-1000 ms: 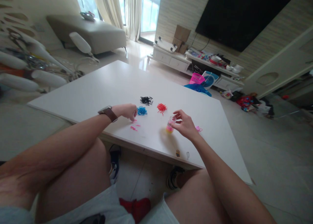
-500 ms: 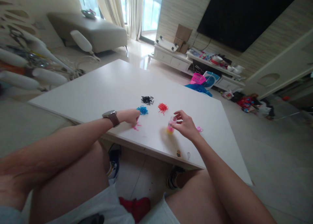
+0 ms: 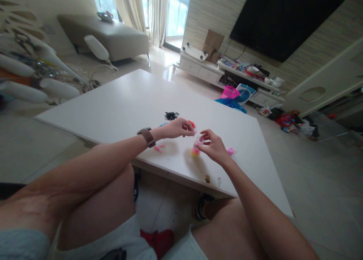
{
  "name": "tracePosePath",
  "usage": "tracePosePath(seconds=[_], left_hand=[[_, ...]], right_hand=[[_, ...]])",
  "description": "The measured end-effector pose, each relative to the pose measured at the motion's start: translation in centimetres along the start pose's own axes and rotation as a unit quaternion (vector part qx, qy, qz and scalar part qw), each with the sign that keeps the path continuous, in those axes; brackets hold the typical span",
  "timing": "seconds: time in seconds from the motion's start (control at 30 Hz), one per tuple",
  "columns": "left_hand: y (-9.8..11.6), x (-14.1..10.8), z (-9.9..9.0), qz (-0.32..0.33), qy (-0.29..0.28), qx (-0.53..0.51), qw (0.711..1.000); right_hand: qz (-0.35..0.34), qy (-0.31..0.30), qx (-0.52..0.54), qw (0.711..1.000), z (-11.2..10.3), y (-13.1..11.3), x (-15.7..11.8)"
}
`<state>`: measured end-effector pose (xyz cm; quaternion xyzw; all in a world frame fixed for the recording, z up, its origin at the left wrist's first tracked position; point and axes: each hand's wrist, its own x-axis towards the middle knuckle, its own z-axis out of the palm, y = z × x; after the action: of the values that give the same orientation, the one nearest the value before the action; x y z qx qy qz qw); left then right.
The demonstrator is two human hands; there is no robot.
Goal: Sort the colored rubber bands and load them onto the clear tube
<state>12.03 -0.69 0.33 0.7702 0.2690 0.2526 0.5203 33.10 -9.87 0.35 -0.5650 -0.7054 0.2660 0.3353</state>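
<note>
My right hand (image 3: 210,146) grips a small clear bottle (image 3: 196,148) with pink and yellow bits inside, just over the white table. Beside the bottle's mouth, my left hand (image 3: 180,128) pinches a small pink piece (image 3: 194,132) between its fingertips. A few pink strips (image 3: 159,148) lie below my left wrist. The black pile (image 3: 171,115) is behind my left hand, which partly hides the red pile (image 3: 191,123) and most of the blue pile (image 3: 163,124). More pink pieces (image 3: 231,151) lie right of my right hand.
On the white table (image 3: 127,97), a small dark-and-yellow object (image 3: 207,178) and a small clear item (image 3: 219,181) lie near the front edge. My knees are below that edge. A pink basket (image 3: 230,92) and blue plastic stand beyond the table.
My left hand has lifted from the pink strips and moved right to the bottle's mouth, with a pink piece in its fingertips. My right hand and the bottle have barely moved.
</note>
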Motion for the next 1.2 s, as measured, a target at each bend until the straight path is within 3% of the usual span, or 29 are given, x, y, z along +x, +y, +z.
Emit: tracePosePath(seconds=[0.13,0.23,0.43,0.67,0.8,0.87,0.97,1.07,1.2], left_hand=[[-0.2,1.6,2.2,0.071,0.052,0.007,0.996],[-0.4,2.0,2.8,0.123,0.047,0.070,0.989],[-0.3,1.4,2.2,0.181,0.049,0.138,0.973],[0.0,0.9,1.4,0.178,0.042,0.146,0.972],[-0.5,0.9,-1.0,0.096,0.042,0.181,0.978],[-1.4,0.7,-2.5,0.017,-0.014,0.248,0.969],[-3.2,-0.1,-4.1,-0.127,-0.114,0.324,0.930],[-4.7,-0.9,-4.4,-0.235,-0.195,0.341,0.889],[-6.0,-1.4,-3.6,-0.266,-0.212,0.366,0.866]], right_hand=[[-0.004,0.003,0.013,1.000,0.1,0.1,0.1],[-0.003,0.008,0.020,1.000,0.2,0.0,0.1],[-0.002,0.015,0.012,1.000,0.3,-0.3,0.1],[-0.009,0.020,0.005,1.000,0.2,-0.3,0.0],[-0.011,0.023,-0.005,1.000,0.1,-0.2,0.0],[-0.013,0.024,-0.006,1.000,0.1,-0.1,0.0],[-0.012,0.022,-0.004,1.000,0.1,0.1,0.0],[-0.011,0.020,-0.003,1.000,0.0,0.3,0.0],[-0.013,0.021,-0.002,1.000,-0.2,0.2,0.0]])
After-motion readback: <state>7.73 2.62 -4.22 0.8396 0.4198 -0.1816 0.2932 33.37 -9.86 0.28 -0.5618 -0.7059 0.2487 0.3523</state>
